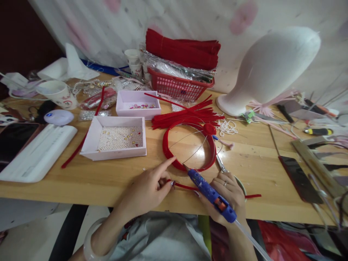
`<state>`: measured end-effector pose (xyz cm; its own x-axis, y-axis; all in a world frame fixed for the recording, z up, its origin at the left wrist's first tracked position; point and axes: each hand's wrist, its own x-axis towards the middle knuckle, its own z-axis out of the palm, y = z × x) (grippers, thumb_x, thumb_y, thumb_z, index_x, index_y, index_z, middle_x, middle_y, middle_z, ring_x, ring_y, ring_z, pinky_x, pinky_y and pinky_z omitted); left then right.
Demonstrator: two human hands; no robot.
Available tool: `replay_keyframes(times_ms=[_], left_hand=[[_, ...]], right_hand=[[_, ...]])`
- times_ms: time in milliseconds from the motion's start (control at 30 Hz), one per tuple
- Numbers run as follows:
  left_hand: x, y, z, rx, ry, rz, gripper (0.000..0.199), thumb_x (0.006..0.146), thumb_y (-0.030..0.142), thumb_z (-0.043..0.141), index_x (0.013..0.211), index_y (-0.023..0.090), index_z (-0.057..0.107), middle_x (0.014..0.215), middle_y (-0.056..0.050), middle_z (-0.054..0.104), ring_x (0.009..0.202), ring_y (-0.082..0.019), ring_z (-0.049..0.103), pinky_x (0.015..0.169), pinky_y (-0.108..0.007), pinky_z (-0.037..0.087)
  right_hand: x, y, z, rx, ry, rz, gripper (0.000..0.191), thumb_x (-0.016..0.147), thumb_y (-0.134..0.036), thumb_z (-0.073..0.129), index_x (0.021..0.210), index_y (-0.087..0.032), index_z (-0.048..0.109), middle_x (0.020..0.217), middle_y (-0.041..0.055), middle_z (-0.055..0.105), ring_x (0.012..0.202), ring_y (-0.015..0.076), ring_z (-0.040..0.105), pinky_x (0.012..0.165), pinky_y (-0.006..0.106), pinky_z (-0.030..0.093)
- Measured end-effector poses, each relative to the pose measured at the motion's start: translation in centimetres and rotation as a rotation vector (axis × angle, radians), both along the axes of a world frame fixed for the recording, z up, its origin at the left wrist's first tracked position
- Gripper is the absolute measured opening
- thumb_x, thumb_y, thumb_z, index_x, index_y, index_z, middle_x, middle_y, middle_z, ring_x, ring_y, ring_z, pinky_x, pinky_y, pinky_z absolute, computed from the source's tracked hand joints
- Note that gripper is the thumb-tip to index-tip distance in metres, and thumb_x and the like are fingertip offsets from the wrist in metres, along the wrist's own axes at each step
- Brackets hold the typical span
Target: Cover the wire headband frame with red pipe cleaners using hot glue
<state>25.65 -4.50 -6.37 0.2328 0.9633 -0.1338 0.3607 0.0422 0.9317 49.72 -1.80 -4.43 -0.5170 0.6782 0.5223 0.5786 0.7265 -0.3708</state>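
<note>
My left hand (149,186) pinches one end of a thin red pipe cleaner (185,186) between thumb and curled fingers. Its index finger stretches out to the near rim of a red fabric-covered headband (166,143). A rolled red flower (209,129) sits on the band's far right, and thin wires arch across the ring. In my right hand (227,190) is a blue hot glue gun (208,192), its nozzle at the band's near rim. Below that hand the pipe cleaner passes, with its far end showing on the right. Scissors (221,165) lie partly hidden behind the right hand.
Behind the ring lies a bundle of red pipe cleaners (187,114). Two boxes hold beads (119,139) and gems (141,106). A red basket (181,87), a white foam head (272,69), a paper cup (57,95) and a phone (299,179) stand or lie around.
</note>
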Motion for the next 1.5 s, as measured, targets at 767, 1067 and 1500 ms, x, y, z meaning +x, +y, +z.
replay_keyframes(times_ms=[767,1067,1500], left_hand=[[-0.08,-0.29,0.44,-0.032,-0.009,0.025,0.066,0.092,0.025,0.052,0.156,0.027,0.033,0.091,0.000,0.076,0.078,-0.015,0.066,0.068,-0.027,0.049],[-0.25,-0.65,0.82,-0.071,-0.077,0.021,0.063,0.092,0.024,0.053,0.153,0.025,0.038,0.085,0.001,0.074,0.077,-0.014,0.067,0.071,-0.027,0.052],[-0.26,-0.62,0.55,-0.107,-0.071,0.025,0.062,0.092,0.024,0.054,0.152,0.031,0.037,0.089,0.002,0.075,0.075,-0.013,0.066,0.069,-0.025,0.052]], right_hand=[[0.17,0.01,-0.13,-0.017,0.012,0.016,0.025,0.081,-0.016,0.068,0.073,-0.022,0.045,0.061,-0.0041,0.042,0.058,0.0146,0.040,0.062,0.033,0.031],[0.66,0.23,0.43,-0.104,0.066,0.045,0.014,0.077,-0.017,0.070,0.085,-0.021,0.059,0.071,0.0013,0.062,0.072,0.0202,0.052,0.067,0.036,0.039],[0.62,0.71,-0.10,-0.105,0.059,0.059,0.023,0.077,-0.013,0.063,0.071,-0.023,0.044,0.061,-0.0046,0.040,0.057,0.0147,0.040,0.064,0.034,0.031]])
